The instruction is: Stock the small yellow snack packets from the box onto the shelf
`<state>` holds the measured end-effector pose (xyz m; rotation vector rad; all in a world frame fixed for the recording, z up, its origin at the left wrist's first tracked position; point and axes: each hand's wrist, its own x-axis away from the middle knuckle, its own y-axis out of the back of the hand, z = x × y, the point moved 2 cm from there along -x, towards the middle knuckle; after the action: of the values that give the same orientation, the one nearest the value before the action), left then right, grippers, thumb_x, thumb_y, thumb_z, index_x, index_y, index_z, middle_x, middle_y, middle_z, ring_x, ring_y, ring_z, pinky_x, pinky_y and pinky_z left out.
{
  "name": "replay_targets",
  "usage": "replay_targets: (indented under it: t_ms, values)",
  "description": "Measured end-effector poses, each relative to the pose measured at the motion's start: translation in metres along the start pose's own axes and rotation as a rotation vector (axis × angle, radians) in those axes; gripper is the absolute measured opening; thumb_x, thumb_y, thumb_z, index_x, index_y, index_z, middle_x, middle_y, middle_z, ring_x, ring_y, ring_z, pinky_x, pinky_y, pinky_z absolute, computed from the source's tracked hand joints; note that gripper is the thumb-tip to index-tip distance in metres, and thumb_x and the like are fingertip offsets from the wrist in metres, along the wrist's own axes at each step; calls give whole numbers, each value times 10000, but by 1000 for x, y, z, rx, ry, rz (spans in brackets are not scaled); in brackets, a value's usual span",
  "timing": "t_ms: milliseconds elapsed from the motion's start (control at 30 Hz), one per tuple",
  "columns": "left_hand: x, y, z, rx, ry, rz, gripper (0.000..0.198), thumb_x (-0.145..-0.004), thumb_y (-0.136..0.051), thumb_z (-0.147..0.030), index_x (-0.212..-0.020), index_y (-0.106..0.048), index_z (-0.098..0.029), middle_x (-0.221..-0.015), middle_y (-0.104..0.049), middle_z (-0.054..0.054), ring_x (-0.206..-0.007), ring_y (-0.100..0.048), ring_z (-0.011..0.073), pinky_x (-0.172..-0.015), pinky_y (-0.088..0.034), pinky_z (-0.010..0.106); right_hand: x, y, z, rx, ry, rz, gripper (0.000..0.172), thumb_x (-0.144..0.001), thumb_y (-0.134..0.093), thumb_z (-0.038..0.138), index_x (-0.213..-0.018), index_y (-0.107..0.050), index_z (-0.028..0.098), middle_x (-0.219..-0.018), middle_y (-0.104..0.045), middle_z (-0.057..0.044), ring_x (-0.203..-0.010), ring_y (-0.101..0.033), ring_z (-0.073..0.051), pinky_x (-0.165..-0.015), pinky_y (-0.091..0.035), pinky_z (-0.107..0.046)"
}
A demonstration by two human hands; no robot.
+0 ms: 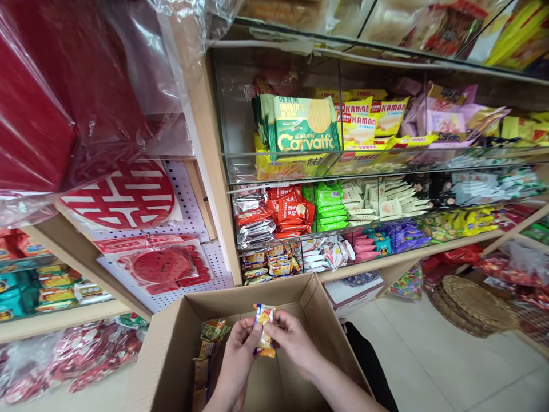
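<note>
Over an open cardboard box (253, 292), both my hands pinch one small snack packet (265, 332) with a yellow, orange and blue wrapper. My left hand (241, 349) grips its left side, thumb on the front. On the other side my right hand (293, 341) holds it between thumb and fingers. Several similar snack packets (206, 349) lie along the left inside wall of the box. Straight ahead, matching packets (277, 260) fill the leftmost compartment of the lowest shelf row.
Glass-fronted shelves (369, 163) of packaged snacks rise ahead and run right. Red decorations (163, 266) hang on a perforated panel at left. Woven baskets (472, 303) stand on the tiled floor (429, 349) at right. A white carton (358, 292) sits beyond the box.
</note>
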<state>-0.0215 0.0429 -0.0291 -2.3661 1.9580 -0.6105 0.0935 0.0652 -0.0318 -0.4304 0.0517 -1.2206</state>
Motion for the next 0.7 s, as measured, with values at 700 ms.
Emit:
replay_targets:
  t_ms: [700]
  values:
    - [6,52,15,-470,-31,101,326,-598,-620,-473,-749,-575,-187,-687,-579,13,-679,-535,145,-674,-422,262,-127,52,90,1791,604,-178,276,-826,-423,133,-1028,-582,234,-976,-639,-51,-1003,-431,-240,-841,-250,-382]
